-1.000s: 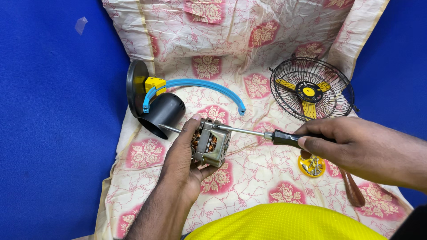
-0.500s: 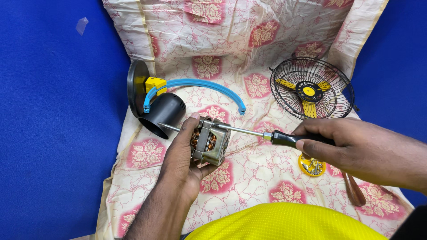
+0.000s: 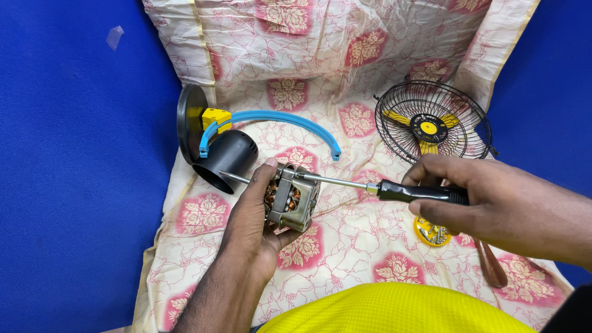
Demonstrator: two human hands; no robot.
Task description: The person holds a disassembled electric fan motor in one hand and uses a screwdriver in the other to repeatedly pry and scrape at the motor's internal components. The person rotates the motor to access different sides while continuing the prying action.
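Note:
My left hand (image 3: pixel 253 225) grips a small electric motor (image 3: pixel 293 197) with copper windings and a metal frame; its thin shaft sticks out to the left. My right hand (image 3: pixel 493 206) holds a screwdriver (image 3: pixel 394 190) by its black handle. The steel shank runs left and its tip rests on the top of the motor frame. Both hands hover over a floral cloth (image 3: pixel 345 92).
A black fan stand with a cylindrical housing (image 3: pixel 225 160) and a blue arc (image 3: pixel 271 117) lies at the left. A black wire fan cage with yellow blades (image 3: pixel 428 126) sits at the right. Below it lie a yellow cap holding screws (image 3: pixel 431 233) and a brown handle (image 3: pixel 491 265). Blue walls surround the cloth.
Almost nothing differs. My right hand shifted very slightly with the screwdriver still on the motor; my left hand keeps its grip.

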